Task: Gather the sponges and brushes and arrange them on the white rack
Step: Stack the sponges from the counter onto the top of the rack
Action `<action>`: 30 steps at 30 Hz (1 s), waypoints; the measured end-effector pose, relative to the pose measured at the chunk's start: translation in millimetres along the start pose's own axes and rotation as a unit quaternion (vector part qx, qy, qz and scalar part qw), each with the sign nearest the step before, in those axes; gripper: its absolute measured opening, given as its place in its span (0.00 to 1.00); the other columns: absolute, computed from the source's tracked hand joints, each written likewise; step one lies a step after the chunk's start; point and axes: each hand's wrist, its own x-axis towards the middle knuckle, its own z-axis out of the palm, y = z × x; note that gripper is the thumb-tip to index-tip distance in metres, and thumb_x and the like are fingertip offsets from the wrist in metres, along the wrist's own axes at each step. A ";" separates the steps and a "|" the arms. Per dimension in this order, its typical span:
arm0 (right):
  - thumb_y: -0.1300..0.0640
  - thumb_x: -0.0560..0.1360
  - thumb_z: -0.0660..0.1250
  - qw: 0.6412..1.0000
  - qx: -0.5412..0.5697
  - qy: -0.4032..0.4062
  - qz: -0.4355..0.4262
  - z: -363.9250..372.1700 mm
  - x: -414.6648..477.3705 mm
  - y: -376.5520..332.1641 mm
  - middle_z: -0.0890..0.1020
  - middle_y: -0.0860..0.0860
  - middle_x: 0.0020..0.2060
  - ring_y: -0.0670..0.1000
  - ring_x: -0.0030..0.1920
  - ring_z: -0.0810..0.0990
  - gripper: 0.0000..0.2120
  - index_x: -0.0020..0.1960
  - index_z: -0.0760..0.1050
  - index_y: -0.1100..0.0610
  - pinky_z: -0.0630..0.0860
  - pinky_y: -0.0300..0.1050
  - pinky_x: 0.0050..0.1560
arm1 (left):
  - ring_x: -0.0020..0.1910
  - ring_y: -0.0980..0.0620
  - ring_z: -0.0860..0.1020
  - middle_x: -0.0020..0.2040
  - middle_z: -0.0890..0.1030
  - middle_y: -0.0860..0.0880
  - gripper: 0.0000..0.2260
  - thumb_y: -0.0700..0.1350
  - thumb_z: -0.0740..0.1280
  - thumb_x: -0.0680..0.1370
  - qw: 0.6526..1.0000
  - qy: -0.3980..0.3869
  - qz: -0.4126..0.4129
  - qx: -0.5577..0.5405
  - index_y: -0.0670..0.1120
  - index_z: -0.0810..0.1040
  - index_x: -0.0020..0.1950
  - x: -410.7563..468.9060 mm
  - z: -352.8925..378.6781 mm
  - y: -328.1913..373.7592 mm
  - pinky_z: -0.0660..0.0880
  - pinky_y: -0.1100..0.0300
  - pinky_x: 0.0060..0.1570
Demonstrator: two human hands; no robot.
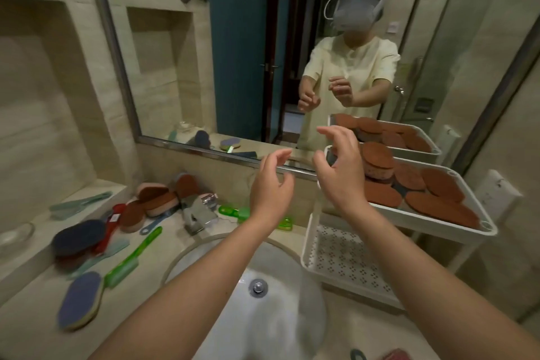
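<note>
Left hand (270, 184) and right hand (339, 175) raised side by side above sink (280, 324), forearms outstretched, fingers loosely curled, holding nothing, sponges (438, 184) on rack (429, 221) just right of right hand, brushes (128, 260) and loose sponges (155, 199) left of left hand

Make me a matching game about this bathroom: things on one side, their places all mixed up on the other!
Things
1. brown oval sponges
2. green see-through plastic brush
3. round metal drain plug

Places
A. in the white sink basin
B. on the beige counter
C. on the top tray of the white rack

Pairs: 1-C, 2-B, 3-A.
</note>
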 end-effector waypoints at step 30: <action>0.62 0.74 0.66 0.926 0.026 -0.320 0.198 328.5 -24.8 -26.4 0.71 0.55 0.64 0.47 0.58 0.73 0.23 0.69 0.70 0.56 0.69 0.40 0.60 | 0.51 0.61 0.75 0.54 0.75 0.57 0.17 0.40 0.68 0.75 0.965 0.045 -0.240 0.096 0.52 0.73 0.61 48.2 -269.4 -199.5 0.70 0.68 0.47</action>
